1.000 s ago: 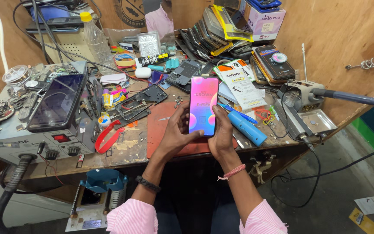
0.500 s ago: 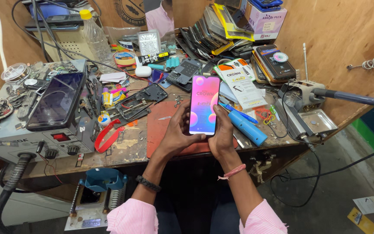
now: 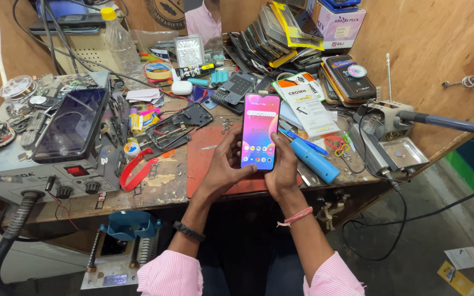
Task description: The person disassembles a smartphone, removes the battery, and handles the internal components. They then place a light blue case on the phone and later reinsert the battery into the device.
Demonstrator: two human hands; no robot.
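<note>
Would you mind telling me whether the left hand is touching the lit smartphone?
Touching. The head view shows the left hand wrapped around the smartphone at its left edge, thumb on the lower screen, with no gap.

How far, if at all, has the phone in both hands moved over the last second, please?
No, hardly at all: the lit phone is still above the red mat, beside the blue tool, held by both hands.

Phone repair workshop: cluttered wooden workbench [image 3: 165, 189], stacked phone parts [image 3: 270, 33], soldering station [image 3: 67, 137].
</note>
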